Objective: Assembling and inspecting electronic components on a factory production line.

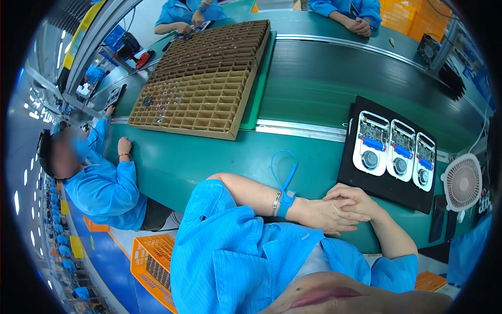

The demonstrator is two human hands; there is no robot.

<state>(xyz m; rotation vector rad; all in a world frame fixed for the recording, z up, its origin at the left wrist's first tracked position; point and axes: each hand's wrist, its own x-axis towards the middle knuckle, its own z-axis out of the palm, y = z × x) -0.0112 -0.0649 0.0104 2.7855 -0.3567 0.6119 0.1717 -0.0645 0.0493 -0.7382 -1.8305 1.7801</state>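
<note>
L hand point(321, 215) & R hand point(360, 201) clasped, fingers tog., overlapping; just beyond, three white-framed units point(400, 150) on blk mat point(358, 183). Cardboard divider tray point(183, 131), upper L, partly blocks conveyor point(314, 78); fan point(463, 180) far R.

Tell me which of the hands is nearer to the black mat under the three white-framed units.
Right. The right hand is close to the near edge of the black mat; the left hand, clasped with it, lies farther left and farther from the mat.
</note>
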